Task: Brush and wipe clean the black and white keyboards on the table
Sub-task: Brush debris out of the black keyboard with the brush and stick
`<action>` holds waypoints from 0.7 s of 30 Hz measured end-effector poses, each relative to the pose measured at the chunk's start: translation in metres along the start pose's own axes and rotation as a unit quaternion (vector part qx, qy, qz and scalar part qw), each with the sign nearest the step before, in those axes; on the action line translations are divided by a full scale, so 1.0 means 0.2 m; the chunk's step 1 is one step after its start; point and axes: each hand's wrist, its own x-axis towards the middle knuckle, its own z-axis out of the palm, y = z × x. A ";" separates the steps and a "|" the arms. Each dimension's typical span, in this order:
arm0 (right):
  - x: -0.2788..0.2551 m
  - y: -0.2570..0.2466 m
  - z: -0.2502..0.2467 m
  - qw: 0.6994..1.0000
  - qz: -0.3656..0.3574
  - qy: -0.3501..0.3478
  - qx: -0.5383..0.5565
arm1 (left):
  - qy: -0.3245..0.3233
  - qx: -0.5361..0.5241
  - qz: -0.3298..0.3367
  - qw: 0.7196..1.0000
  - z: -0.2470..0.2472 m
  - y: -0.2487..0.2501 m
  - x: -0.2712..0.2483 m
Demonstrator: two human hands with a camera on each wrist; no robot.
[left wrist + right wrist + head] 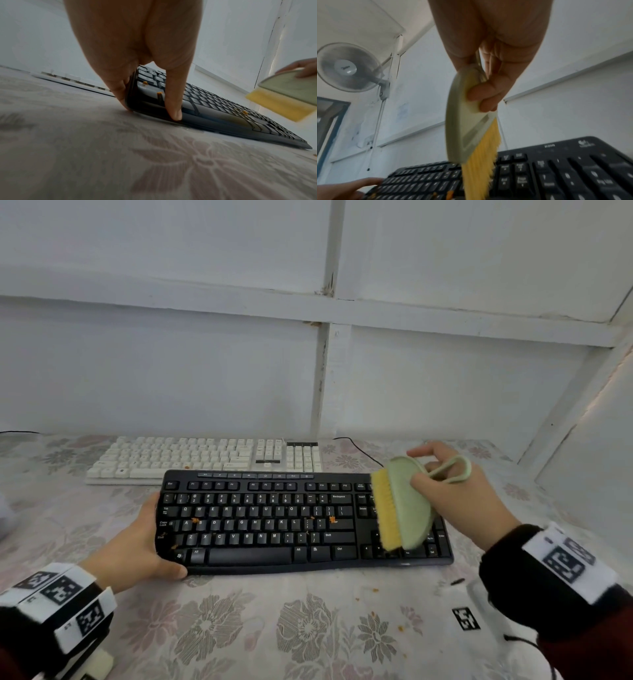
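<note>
Yellow-bristled oval brush (404, 505) over glossy crumb-strewn black keyboard (274, 522).

The head view looks forward and down from above onto the black keyboard (301, 522) and the wall behind. The left wrist view sits low by the tablecloth (102, 162), looking along the keyboard's left end toward the right. The right wrist view looks from above the right end leftward and upward, close behind the brush (471, 128). All three share the black keyboard.

Left hand (137, 546) gripping black keyboard (274, 522), right hand (459, 491) holding brush (400, 501) above it
</note>
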 end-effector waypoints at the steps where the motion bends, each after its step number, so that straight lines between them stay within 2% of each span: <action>1: 0.03 -0.01 0.02 1.000 -0.003 0.004 0.009 | -0.001 -0.001 -0.001 1.000 0.00 0.00 0.00; 6: 0.11 -0.01 0.13 1.000 -0.008 -0.018 -0.001 | 0.003 0.015 0.001 1.000 0.00 0.00 0.00; 10: 0.04 0.03 0.17 0.999 -0.005 -0.026 -0.043 | 0.009 0.026 0.010 1.000 0.00 0.00 0.00; 17: -0.14 0.08 0.14 0.991 0.022 -0.123 -0.040 | 0.007 0.030 0.007 1.000 0.00 0.00 0.00; 19: -0.10 0.05 0.10 0.994 0.019 -0.104 -0.022 | 0.004 0.032 0.001 0.999 0.00 0.00 0.00; 21: -0.03 0.01 0.08 0.998 0.004 -0.055 0.009 | 0.003 0.029 0.004 1.000 0.00 0.00 0.00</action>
